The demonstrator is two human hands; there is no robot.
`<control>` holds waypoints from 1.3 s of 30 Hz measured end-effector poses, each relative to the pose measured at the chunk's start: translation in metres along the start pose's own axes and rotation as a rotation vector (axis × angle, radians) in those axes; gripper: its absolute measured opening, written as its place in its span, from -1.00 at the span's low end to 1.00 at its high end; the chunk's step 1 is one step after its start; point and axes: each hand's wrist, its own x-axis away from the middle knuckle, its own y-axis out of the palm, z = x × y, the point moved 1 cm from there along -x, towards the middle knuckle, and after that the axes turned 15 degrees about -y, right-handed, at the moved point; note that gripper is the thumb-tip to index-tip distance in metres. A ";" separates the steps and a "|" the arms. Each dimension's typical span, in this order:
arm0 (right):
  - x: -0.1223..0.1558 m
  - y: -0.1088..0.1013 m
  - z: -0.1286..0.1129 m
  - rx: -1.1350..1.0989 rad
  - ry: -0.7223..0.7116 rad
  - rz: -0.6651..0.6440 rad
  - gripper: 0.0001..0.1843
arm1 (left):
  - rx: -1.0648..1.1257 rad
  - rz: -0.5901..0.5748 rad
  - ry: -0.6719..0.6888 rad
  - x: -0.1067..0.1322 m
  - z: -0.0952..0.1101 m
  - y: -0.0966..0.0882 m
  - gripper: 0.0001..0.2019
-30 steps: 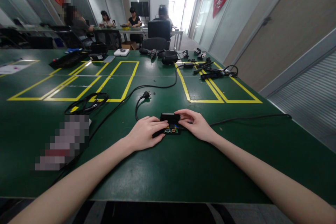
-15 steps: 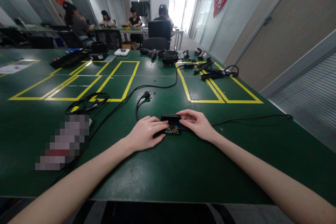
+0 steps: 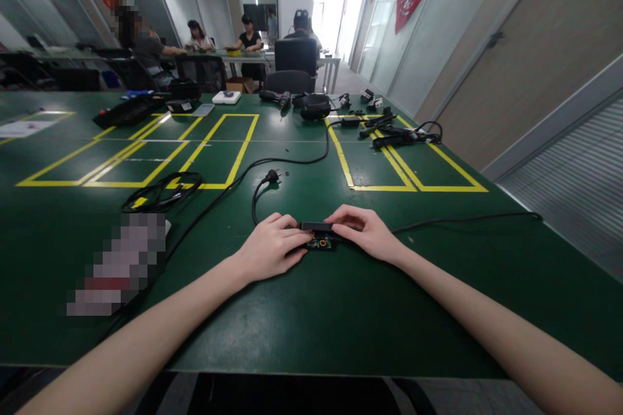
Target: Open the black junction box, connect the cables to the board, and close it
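Observation:
On the green table, an opened black power adapter lies between my hands, its circuit board [image 3: 323,243] showing bare. My left hand [image 3: 272,248] is closed around the left end of the lower case, fingertips at the board's edge. A black cover [image 3: 316,227] sits tilted above the rear of the board, its right end pinched between the thumb and fingers of my right hand [image 3: 364,231]. From the left side curls a short cord with a mains plug [image 3: 272,176]. Another black cable [image 3: 467,218] runs off to the right. My fingers partly hide the case.
A pixelated object [image 3: 119,266] and a coiled black cable [image 3: 163,191] lie at left. Farther back are a power drill [image 3: 278,98], a black pouch-like item [image 3: 314,106] and bundled cables [image 3: 394,133]. Yellow tape marks the table [image 3: 292,324]. Several people sit beyond.
The black cover has tipped down toward the circuit board, with my right fingers following it slightly. My left hand stays at the case. Far left, a person has shifted an arm.

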 end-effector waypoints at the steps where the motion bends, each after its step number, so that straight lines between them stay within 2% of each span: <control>1: 0.000 0.000 0.000 0.001 -0.004 -0.001 -0.72 | -0.006 0.013 0.014 0.000 0.000 0.000 -0.77; 7: -0.001 -0.001 0.001 0.017 -0.001 -0.007 -0.70 | -0.022 0.086 0.059 0.002 -0.005 0.003 -0.80; 12: 0.000 -0.001 0.000 0.045 -0.099 -0.035 -0.77 | -0.009 0.144 0.006 0.004 -0.005 0.002 -0.86; 19: 0.000 -0.002 -0.003 0.150 -0.217 -0.110 -0.84 | 0.090 0.121 -0.080 0.005 -0.007 0.003 -0.86; 30: 0.000 -0.003 -0.010 0.217 -0.281 -0.194 -0.95 | 0.112 0.106 -0.054 0.004 -0.006 0.003 -0.90; 32: 0.000 -0.003 -0.010 0.245 -0.291 -0.212 -0.91 | 0.117 0.108 -0.050 0.003 -0.005 0.002 -0.90; 35: 0.001 -0.003 -0.009 0.304 -0.301 -0.243 -0.75 | 0.150 0.111 -0.058 0.002 -0.004 0.001 -0.88; 37: 0.001 0.000 -0.007 0.357 -0.321 -0.249 -0.65 | 0.206 0.109 -0.094 0.001 -0.003 0.000 -0.88; 39: 0.002 0.003 -0.005 0.438 -0.360 -0.235 -0.64 | 0.276 0.106 -0.154 -0.001 -0.002 0.000 -0.90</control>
